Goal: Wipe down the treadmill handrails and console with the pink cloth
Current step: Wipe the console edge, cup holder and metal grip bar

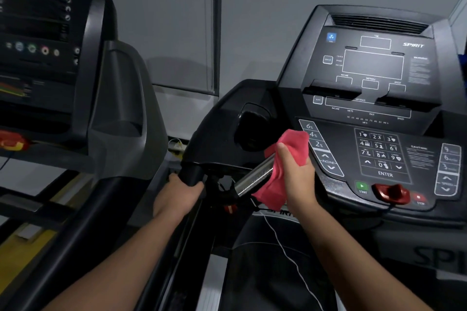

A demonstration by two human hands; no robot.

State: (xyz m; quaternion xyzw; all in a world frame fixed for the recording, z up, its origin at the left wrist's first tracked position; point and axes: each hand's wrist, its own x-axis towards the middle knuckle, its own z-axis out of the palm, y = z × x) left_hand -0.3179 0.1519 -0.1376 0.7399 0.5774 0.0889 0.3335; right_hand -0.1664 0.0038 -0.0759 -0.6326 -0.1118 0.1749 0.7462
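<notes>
Right hand: The right hand (pixel 295 174) had its fingers curled round the pink cloth (pixel 270 190), clamping it about the upper end of the steel grip bar (pixel 254 180).
Left hand: The left hand (pixel 177 194) was closed on the black handrail (pixel 190 171) at the console's left corner.
Cloth: It was bunched, with one fold rising above the thumb beside the incline keys (pixel 319 145) and another hanging under the bar. The bar's lower stretch lay bare.
Console: The console (pixel 374 70) showed dark displays. Dull marks near the green start button (pixel 362 186) suggested the panel was yet to be wiped.
Risk, buttons: The cloth was working just beside the keys, so a stray fold or knuckle could press one. If the machine had power, that could move the deck or belt.
Risk, cord: A thin cord (pixel 285 247) trailed below the bar near the red safety key (pixel 390 193), and the cloth's hanging tail could snag it.
Risk, coverage: A wadded cloth was likely to skip the bar's far side.
</notes>
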